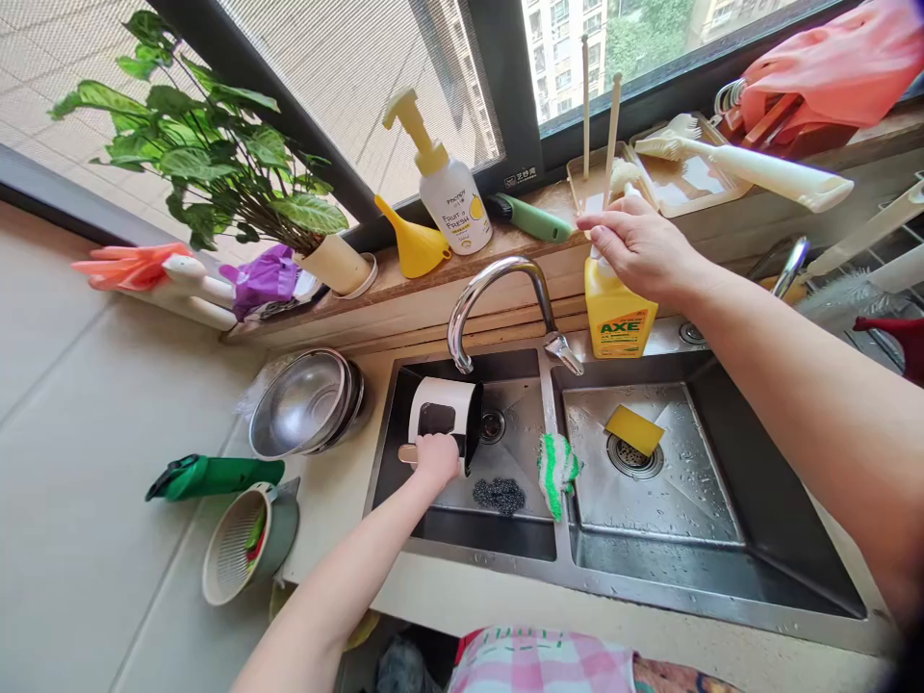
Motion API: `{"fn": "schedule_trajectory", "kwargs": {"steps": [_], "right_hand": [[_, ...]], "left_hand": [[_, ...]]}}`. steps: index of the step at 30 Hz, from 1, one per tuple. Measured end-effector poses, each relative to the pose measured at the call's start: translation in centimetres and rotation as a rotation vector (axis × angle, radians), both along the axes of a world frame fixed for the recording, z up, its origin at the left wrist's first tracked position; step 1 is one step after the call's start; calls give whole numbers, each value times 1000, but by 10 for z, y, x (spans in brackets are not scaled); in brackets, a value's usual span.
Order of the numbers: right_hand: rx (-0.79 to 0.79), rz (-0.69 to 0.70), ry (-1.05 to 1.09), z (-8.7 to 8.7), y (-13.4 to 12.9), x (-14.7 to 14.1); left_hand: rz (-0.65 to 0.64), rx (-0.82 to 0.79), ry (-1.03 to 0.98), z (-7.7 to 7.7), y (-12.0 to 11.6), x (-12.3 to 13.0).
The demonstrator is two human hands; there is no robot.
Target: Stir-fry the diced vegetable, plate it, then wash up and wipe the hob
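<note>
My left hand (438, 458) grips the handle of a white air fryer basket (433, 397) with a dark window in its front. The basket lies tilted in the left sink basin, its black opening facing right. My right hand (636, 243) is closed over the pump top of a yellow AXE dish soap bottle (621, 313), which stands upright behind the right basin. The hand hides most of the pump. A dark scouring pad (499, 496) lies on the left basin floor. Over the divider hangs a green-and-white cloth (557, 474). A yellow sponge (634, 429) rests by the right drain.
A chrome faucet (498, 274) arches over the left basin. Stacked metal bowls (297, 404) and a colander (242, 549) with vegetables stand at left. Along the sill are a potted plant (336, 265), yellow funnel (419, 248), white pump bottle (454, 207) and brush (765, 173).
</note>
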State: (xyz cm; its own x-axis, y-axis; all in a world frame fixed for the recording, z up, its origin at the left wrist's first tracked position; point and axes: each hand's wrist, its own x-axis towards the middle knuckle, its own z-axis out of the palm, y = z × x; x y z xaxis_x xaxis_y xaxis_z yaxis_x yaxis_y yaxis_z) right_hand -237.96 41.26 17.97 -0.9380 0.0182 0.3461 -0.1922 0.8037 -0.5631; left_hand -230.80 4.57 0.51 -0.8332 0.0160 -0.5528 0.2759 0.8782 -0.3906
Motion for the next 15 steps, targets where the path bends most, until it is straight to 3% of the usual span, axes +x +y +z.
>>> {"fn": "schedule_trajectory", "kwargs": {"steps": [15], "right_hand": [[-33,6,25,-2,5,2]], "left_hand": [[-4,-47,-24,2,10,1]]}}
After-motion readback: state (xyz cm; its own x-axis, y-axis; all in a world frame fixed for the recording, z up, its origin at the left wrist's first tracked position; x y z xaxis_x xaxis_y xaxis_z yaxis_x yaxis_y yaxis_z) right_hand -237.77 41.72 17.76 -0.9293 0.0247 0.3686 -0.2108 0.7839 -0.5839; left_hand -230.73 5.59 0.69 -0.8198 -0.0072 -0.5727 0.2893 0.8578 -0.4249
